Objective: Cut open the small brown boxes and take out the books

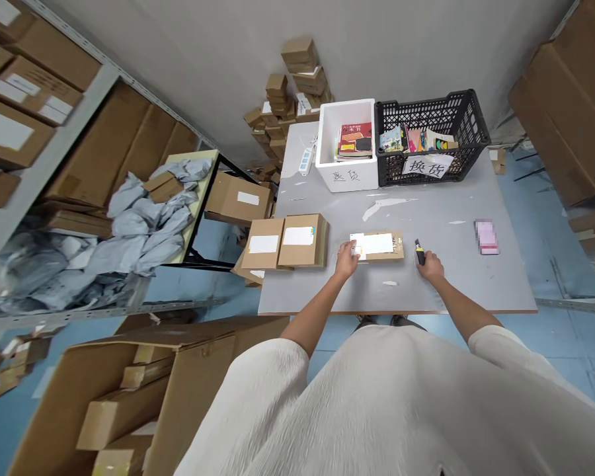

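A small flat cardboard box (pixel 398 246) with white labels lies on the grey table (pixel 456 284) in front of me. My left hand (pixel 347 259) grips its left end, thumb and fingers closed on the edge. To the right of the box, my right hand (pixel 431 266) is wrapped round a black and yellow box cutter (pixel 420 253), its tip pointing away from me. The cutter is apart from the box. Two larger labelled cardboard boxes (pixel 302 248) stand side by side at the table's left edge.
A white bin (pixel 350 178) and a black crate (pixel 426 168), both holding books, stand at the back. A pink item (pixel 486 237) lies at right, a power strip (pixel 306 160) at back left. Grey parcels (pixel 143 225) pile up at left; a big open carton (pixel 203 370) sits below.
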`<state>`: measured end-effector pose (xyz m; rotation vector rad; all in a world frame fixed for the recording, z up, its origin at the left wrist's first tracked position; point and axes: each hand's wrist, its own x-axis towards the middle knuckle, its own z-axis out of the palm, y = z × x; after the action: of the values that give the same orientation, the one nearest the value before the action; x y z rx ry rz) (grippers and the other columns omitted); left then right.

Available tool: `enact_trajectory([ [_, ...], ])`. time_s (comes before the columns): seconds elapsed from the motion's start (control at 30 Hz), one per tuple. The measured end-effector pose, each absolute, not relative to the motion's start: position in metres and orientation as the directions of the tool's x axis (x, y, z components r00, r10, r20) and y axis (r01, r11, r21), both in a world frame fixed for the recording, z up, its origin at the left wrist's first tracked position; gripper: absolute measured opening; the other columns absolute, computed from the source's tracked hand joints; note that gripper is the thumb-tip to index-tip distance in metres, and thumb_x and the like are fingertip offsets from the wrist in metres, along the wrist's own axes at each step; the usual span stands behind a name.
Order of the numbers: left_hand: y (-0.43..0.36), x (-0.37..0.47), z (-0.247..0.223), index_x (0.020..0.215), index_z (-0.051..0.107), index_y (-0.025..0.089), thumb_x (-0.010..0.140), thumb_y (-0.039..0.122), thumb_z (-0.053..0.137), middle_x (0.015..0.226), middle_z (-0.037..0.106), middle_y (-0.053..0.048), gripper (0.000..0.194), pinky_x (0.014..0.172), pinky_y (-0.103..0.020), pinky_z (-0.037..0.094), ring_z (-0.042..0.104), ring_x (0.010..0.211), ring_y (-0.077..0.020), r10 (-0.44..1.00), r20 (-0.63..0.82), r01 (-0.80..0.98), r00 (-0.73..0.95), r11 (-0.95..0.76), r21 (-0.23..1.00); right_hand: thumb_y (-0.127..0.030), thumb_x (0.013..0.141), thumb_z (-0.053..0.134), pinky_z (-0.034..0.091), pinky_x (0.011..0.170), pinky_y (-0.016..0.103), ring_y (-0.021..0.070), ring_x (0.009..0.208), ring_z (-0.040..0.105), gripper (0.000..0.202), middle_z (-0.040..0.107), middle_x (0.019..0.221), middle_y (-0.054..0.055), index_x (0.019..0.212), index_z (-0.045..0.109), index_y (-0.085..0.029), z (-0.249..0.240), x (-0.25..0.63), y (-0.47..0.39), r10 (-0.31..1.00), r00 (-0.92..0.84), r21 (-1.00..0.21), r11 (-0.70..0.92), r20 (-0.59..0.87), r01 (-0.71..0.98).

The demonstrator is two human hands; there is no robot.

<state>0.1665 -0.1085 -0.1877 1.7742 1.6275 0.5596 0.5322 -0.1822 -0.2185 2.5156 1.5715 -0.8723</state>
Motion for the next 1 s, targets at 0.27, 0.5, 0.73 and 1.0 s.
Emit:
enact_trajectory([
  [0.27, -0.105, 0.166, -0.191, 0.148, 0.062, 0.024, 0.091, 0.026, 0.072, 0.149, 0.059, -0.015, 0.058, 0.125, -0.052, 0.045, 0.057, 0.141, -0.0351, 0.984, -0.103, 0.675, 0.147, -0.023, 0.738, -0.028, 0.086, 0.070, 0.054, 0.091, 0.036, 0.0299, 0.114, 0.070, 0.055, 0.072, 0.126, 0.014, 0.139, 0.057, -0.020, -0.209, 0.544, -0.182, 0.764, 0.439, -0.418, -0.633, -0.472, 0.652],
  [0.5, -0.105, 0.170, -0.188, 0.145, 0.063, 0.024, 0.093, 0.031, 0.074, 0.145, 0.061, -0.015, 0.053, 0.119, -0.051, 0.049, 0.062, 0.133, -0.0330, 0.989, -0.074, 0.635, 0.129, -0.025, 0.772, -0.042, 0.098, 0.044, 0.056, 0.092, 0.041, 0.0308, 0.098, 0.071, 0.045, 0.079, 0.102, 0.013, 0.127, 0.068, -0.017, -0.152, 0.543, -0.148, 0.871, 0.432, -0.694, -0.460, -0.233, 0.554],
  [0.73, -0.134, 0.173, -0.177, 0.133, 0.071, 0.025, 0.103, 0.030, 0.061, 0.140, 0.065, -0.015, 0.032, 0.118, -0.052, 0.049, 0.061, 0.134, -0.0341, 0.988, 0.046, 0.698, 0.150, -0.139, 0.703, -0.039, 0.106, 0.047, 0.056, 0.101, 0.041, 0.0301, 0.117, 0.070, 0.047, 0.078, 0.129, 0.012, 0.143, 0.067, -0.020, -0.070, 0.477, -0.118, 0.984, -0.097, -0.597, -0.011, -0.148, 0.802],
  [1.0, -0.146, 0.168, -0.173, 0.136, 0.072, 0.025, 0.109, 0.029, 0.051, 0.149, 0.067, -0.015, 0.035, 0.118, -0.052, 0.049, 0.063, 0.136, -0.0322, 0.970, 0.094, 0.633, 0.222, -0.217, 0.743, -0.033, 0.112, 0.044, 0.051, 0.103, 0.037, 0.0287, 0.126, 0.067, 0.042, 0.073, 0.143, 0.011, 0.143, 0.071, -0.024, -0.041, 0.407, -0.102, 0.872, -0.381, -0.169, 0.344, -0.307, 0.923],
])
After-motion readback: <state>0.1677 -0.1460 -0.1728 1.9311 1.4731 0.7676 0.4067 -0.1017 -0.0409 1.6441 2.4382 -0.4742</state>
